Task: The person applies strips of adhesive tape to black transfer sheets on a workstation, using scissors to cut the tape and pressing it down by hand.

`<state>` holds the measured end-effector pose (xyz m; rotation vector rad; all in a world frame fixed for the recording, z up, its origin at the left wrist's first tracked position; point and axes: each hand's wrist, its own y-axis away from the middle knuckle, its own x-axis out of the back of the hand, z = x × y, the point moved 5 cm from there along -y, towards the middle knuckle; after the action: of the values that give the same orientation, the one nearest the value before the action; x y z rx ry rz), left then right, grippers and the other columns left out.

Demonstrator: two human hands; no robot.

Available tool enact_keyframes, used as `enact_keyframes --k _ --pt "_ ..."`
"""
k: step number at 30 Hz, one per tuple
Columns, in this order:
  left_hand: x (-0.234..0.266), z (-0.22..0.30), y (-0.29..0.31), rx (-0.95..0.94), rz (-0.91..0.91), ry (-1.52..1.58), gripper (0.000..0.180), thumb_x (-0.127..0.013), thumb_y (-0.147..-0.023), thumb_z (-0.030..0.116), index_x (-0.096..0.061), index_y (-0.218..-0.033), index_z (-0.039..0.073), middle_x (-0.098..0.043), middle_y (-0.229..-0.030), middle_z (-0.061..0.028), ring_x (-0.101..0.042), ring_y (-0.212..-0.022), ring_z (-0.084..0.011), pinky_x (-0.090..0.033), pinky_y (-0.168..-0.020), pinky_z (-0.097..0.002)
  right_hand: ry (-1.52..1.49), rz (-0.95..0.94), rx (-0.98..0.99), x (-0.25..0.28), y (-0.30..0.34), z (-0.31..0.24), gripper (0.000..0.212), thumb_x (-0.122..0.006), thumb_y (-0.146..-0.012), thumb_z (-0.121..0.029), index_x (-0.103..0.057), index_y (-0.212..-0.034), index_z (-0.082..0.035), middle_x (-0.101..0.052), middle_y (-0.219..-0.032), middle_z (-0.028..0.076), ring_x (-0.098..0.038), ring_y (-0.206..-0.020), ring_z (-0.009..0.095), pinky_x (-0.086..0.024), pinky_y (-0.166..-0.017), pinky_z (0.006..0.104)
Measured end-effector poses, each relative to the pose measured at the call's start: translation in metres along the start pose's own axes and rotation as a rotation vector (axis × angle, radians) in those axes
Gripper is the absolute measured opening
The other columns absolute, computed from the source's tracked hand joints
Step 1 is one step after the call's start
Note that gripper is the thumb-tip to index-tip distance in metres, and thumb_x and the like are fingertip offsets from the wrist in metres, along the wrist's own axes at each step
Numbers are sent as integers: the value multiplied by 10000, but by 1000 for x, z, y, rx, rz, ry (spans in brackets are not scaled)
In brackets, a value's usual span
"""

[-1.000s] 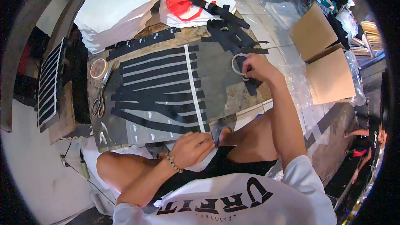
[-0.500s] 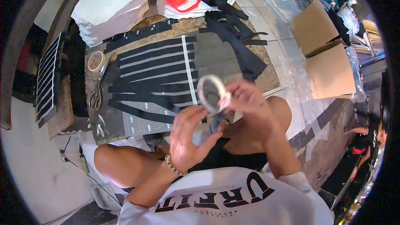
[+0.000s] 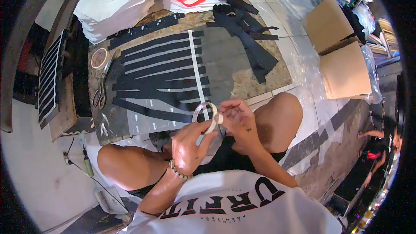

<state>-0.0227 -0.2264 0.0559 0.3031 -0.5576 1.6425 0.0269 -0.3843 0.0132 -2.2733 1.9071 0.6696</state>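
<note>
White tape roll (image 3: 212, 125), ring-shaped, sits in my hands just over the near edge of the grey board (image 3: 221, 67), seen from my head camera looking down. My left hand (image 3: 189, 144), wearing a beaded bracelet (image 3: 177, 171), grasps the ring by its near side between thumb and fingers. My right hand (image 3: 237, 123) is at the ring's right rim with its fingers partly curled; I cannot tell whether they pinch the tape or only rest beside it. On the board lie black strips (image 3: 162, 62), roughly parallel at the far side and crossing one another at the near side. One white band (image 3: 196, 67) runs across them near their right ends. At the board's left edge are a second tape roll (image 3: 100, 59) and metal scissors (image 3: 100, 89). Beyond the board rise stacked white sheets (image 3: 117, 2); at its far right corner lies a heap of black scraps (image 3: 255, 54). Well to the board's right stands an open cardboard box (image 3: 345, 73).
</note>
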Motion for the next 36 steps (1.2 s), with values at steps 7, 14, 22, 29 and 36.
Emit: enact_keyframes --k 7,14,22,29,36 --pt "3 6 5 -25 5 41 257 -837 -838 122 -756 -1056 15 -728 -832 -125 -709 -747 -274 -551 -703 -369 26 -61 -41 7 -1 -18 101 -748 -942 -24 -707 -1033 -14 -716 -1054 64 -663 -982 129 -523 -896 299" --pt "-3 -3 11 341 -51 446 264 -788 -917 122 -719 -1129 -19 -697 -748 -61 -669 -639 -97 -520 -557 -278 224 -226 100 -2 12 -26 129 -759 -946 -67 -703 -1040 0 -729 -1027 95 -681 -948 158 -546 -840 306" --pt "-1 6 18 382 -142 566 166 -704 -1000 107 -697 -1077 -39 -712 -776 -63 -650 -595 -72 -500 -498 -240 452 -341 321 -17 24 -56 122 -737 -925 9 -713 -1042 -16 -685 -1006 107 -666 -872 147 -540 -706 266" --pt "1 12 25 556 -247 853 122 -657 -1034 119 -664 -1018 -1 -654 -728 -43 -583 -525 -83 -469 -496 -230 476 -400 460 -29 30 -55 180 -632 -922 113 -639 -1034 -28 -647 -960 109 -642 -843 167 -522 -715 278" --pt "4 23 27 663 -450 1350 155 -690 -1018 186 -663 -1032 34 -605 -693 -11 -551 -506 -90 -478 -515 -253 56 -72 614 -18 36 -47 87 -630 -1002 -47 -553 -985 -85 -630 -961 118 -613 -817 194 -528 -740 332"
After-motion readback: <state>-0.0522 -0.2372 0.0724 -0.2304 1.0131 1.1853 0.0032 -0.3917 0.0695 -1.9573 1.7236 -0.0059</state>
